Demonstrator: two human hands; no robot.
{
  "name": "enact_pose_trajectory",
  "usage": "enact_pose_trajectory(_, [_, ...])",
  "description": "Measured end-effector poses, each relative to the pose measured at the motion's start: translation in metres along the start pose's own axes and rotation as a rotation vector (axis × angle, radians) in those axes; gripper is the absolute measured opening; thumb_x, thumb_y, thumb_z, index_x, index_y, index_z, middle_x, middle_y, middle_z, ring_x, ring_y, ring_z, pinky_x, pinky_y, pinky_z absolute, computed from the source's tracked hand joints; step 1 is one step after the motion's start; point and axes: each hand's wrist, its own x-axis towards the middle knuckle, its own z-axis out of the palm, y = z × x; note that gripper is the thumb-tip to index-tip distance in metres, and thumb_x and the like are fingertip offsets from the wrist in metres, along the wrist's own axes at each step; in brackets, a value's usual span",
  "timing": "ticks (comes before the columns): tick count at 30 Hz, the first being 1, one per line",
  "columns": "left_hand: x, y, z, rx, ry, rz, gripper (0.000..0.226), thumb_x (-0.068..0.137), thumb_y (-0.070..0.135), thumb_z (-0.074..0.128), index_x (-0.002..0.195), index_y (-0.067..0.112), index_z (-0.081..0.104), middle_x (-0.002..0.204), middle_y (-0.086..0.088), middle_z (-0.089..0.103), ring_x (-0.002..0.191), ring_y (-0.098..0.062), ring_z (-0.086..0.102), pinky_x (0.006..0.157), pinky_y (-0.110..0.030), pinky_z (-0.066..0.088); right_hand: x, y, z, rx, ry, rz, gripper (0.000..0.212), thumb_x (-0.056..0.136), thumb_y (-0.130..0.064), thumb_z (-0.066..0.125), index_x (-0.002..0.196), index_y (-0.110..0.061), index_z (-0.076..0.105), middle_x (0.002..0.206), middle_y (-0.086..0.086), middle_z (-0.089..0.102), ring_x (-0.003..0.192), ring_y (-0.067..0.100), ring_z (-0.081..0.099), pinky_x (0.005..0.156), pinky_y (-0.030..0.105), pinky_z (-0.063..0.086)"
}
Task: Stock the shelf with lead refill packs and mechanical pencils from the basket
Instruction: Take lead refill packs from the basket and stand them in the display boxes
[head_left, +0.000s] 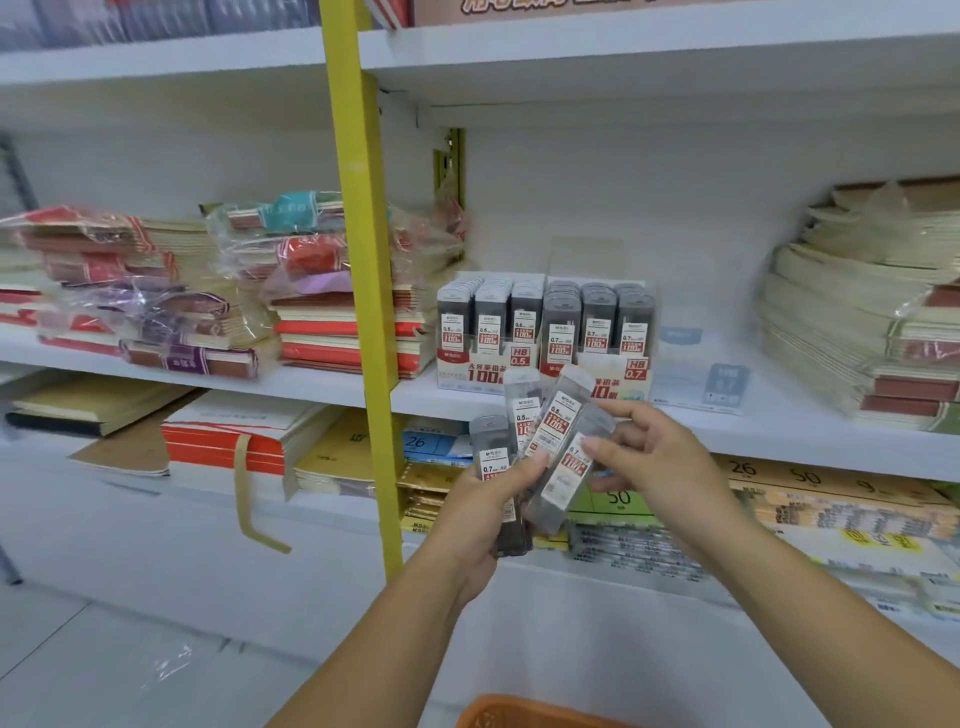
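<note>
Left hand (485, 512): curled round the lower ends of a fan of lead refill packs (556, 415), thumb laid across their fronts, held up in front of the near edge of the middle shelf. The packs are slim grey cases with white-and-red labels; some read 0.7, one reads 0.5.

Right hand (660, 467): thumb and fingers pinch the rightmost pack (574, 467) of the fan. It tilts to the right, its lower end among the others.

Middle shelf (779, 431): white board. Just behind the hands it carries a 0.5 display box (488, 358) filled with three rows of upright packs. Touching that on the right is a 0.7 display box (597, 353), likewise filled. Right of these stands a clear box (696, 374), its contents too blurred to tell.

Basket (524, 714): orange; only its rim shows at the near bottom edge, between the forearms.

Yellow upright (363, 291): stands left of the display boxes. Wrapped notebook stacks (322, 332) lie on the shelf to its left, and pale stacks (857, 322) lie at the far right. Paper pads (779, 499) lie on the lower shelf
</note>
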Motion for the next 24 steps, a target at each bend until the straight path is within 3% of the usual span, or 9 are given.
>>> enact_pose_trajectory(2, [0.004, 0.005, -0.003, -0.096, 0.041, 0.03, 0.056, 0.063, 0.042, 0.086, 0.114, 0.021, 0.073, 0.086, -0.001, 0.077, 0.057, -0.009, 0.059, 0.051, -0.026, 0.051, 0.011, -0.022, -0.009, -0.063, 0.11, -0.076, 0.028, 0.089, -0.009, 0.066, 0.11, -0.027, 0.061, 0.089, 0.0, 0.076, 0.072, 0.016, 0.072, 0.057, 0.028, 0.056])
enact_pose_trajectory(5, [0.012, 0.012, -0.012, -0.146, 0.029, 0.1, 0.063, 0.065, 0.041, 0.084, 0.121, 0.014, 0.07, 0.09, 0.001, 0.077, 0.055, -0.006, 0.052, 0.05, -0.023, 0.05, 0.031, -0.064, -0.026, -0.133, 0.283, -0.353, 0.031, 0.089, -0.012, 0.067, 0.1, -0.039, 0.055, 0.094, -0.003, 0.073, 0.075, 0.01, 0.07, 0.058, 0.022, 0.054])
enact_pose_trajectory(9, [0.02, 0.015, -0.018, -0.183, 0.031, 0.122, 0.063, 0.065, 0.039, 0.084, 0.121, 0.015, 0.07, 0.096, -0.001, 0.078, 0.054, -0.006, 0.051, 0.05, -0.023, 0.049, 0.063, -0.1, -0.036, -0.606, 0.314, -0.639, 0.034, 0.088, -0.02, 0.069, 0.104, -0.038, 0.044, 0.09, -0.012, 0.065, 0.078, 0.009, 0.065, 0.068, 0.031, 0.053])
enact_pose_trajectory(11, [0.023, 0.014, -0.019, -0.185, 0.014, 0.131, 0.064, 0.064, 0.041, 0.086, 0.121, 0.017, 0.069, 0.103, -0.004, 0.078, 0.054, -0.006, 0.052, 0.051, -0.024, 0.05, 0.078, -0.101, -0.036, -0.739, 0.218, -0.573, 0.035, 0.087, -0.02, 0.071, 0.102, -0.038, 0.045, 0.089, -0.014, 0.064, 0.079, 0.01, 0.065, 0.072, 0.036, 0.055])
enact_pose_trajectory(15, [0.026, 0.013, -0.02, -0.183, -0.029, 0.118, 0.067, 0.063, 0.042, 0.088, 0.122, 0.014, 0.07, 0.096, -0.001, 0.077, 0.055, -0.006, 0.053, 0.052, -0.024, 0.051, 0.097, -0.082, -0.037, -0.77, 0.079, -0.374, 0.034, 0.081, -0.018, 0.075, 0.098, -0.038, 0.054, 0.091, -0.013, 0.062, 0.081, 0.01, 0.064, 0.07, 0.03, 0.055])
enact_pose_trajectory(18, [0.027, 0.013, -0.019, -0.2, -0.055, 0.126, 0.066, 0.063, 0.042, 0.089, 0.121, 0.019, 0.069, 0.108, -0.007, 0.077, 0.056, -0.007, 0.052, 0.054, -0.025, 0.052, 0.106, -0.067, -0.038, -0.896, 0.122, -0.375, 0.031, 0.08, -0.022, 0.077, 0.101, -0.035, 0.058, 0.092, -0.01, 0.055, 0.077, 0.005, 0.055, 0.065, 0.022, 0.045])
enact_pose_trajectory(22, [0.025, 0.014, -0.018, -0.191, -0.083, 0.143, 0.064, 0.062, 0.043, 0.089, 0.119, 0.024, 0.07, 0.113, -0.011, 0.075, 0.056, -0.008, 0.051, 0.056, -0.026, 0.051, 0.105, -0.062, -0.036, -1.187, 0.282, -0.429, 0.037, 0.083, -0.034, 0.073, 0.118, -0.027, 0.064, 0.097, -0.008, 0.041, 0.088, 0.011, 0.045, 0.066, 0.028, 0.038])
enact_pose_trajectory(24, [0.024, 0.015, -0.016, -0.201, -0.089, 0.139, 0.068, 0.062, 0.043, 0.089, 0.122, 0.021, 0.068, 0.112, -0.012, 0.075, 0.057, -0.008, 0.05, 0.056, -0.026, 0.051, 0.094, -0.063, -0.03, -1.205, 0.338, -0.522, 0.035, 0.088, -0.032, 0.066, 0.122, -0.023, 0.064, 0.097, -0.007, 0.043, 0.087, 0.011, 0.043, 0.065, 0.026, 0.035])
